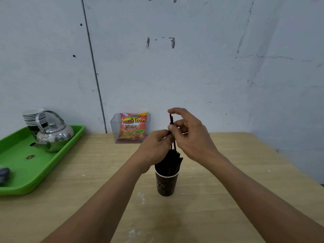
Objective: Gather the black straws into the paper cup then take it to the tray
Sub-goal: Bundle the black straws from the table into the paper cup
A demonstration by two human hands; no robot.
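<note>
Paper cup (166, 183) middle of table (231, 172), straws (172, 159) in it. Tray (19, 146) far left, kettle (54, 135) on it, cup stack (34, 116) behind kettle. Snack box (130, 128) at back by wall.

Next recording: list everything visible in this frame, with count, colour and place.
paper cup: one, dark with white rim, upright at table centre
black straws: a bunch, uncountable, black, standing in the paper cup, a few raised
tray: one, green, table's left
kettle: one, silver, on the tray
stacked cups: one stack, white rims, on the tray behind the kettle
snack packet: one, red and yellow, inside the clear box
clear box: one, see-through, against the wall
table: one, light wood, lower frame
left hand: one, grips the raised straws low down
right hand: one, pinches their tops
</note>
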